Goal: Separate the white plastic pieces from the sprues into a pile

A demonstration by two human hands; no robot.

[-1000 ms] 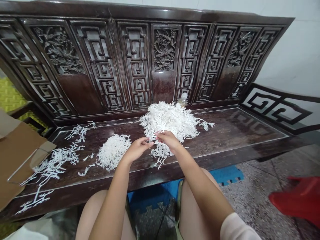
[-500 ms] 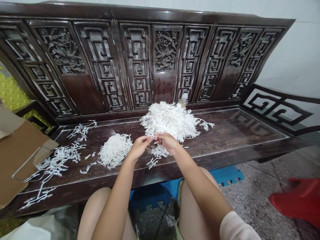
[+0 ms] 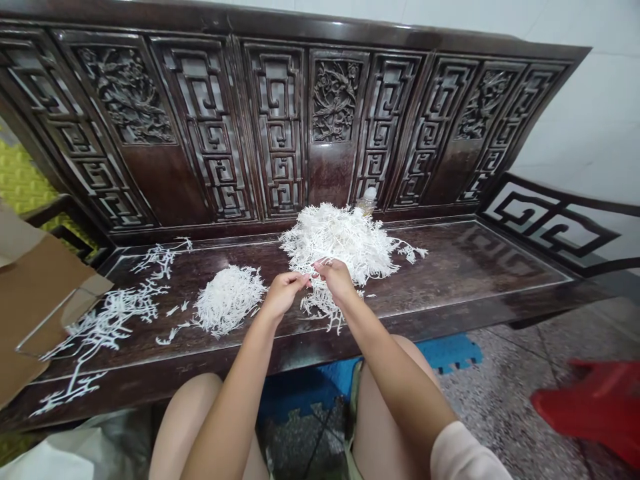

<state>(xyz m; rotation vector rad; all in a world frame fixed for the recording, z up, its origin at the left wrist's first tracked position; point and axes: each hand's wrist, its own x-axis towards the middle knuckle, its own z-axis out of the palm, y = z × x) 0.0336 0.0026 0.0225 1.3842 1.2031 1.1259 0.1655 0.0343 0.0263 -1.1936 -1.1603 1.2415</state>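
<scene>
In front of the large heap of white branching plastic pieces (image 3: 340, 233), my two hands are close together. My left hand (image 3: 287, 291) is closed in a pinch on the end of a white branched piece. My right hand (image 3: 336, 275) also pinches, with thin white prongs at its fingertips. Whether both hands hold the same piece is too small to tell. Below my right hand lies a small cluster of white pieces (image 3: 325, 303). Left of my left hand sits a smaller mound of white pieces (image 3: 229, 299).
The dark wooden bench (image 3: 450, 260) has a carved back and armrests. Loose white branches (image 3: 115, 313) spread over its left end, beside a brown cardboard box (image 3: 45, 307). A small clear bottle (image 3: 369, 199) stands behind the heap. A red plastic stool (image 3: 595, 407) is on the floor at right.
My right hand has risen slightly and turned. The white branch under it hangs further to the right than before. My left hand stays almost in place, and the view has shifted a little.
</scene>
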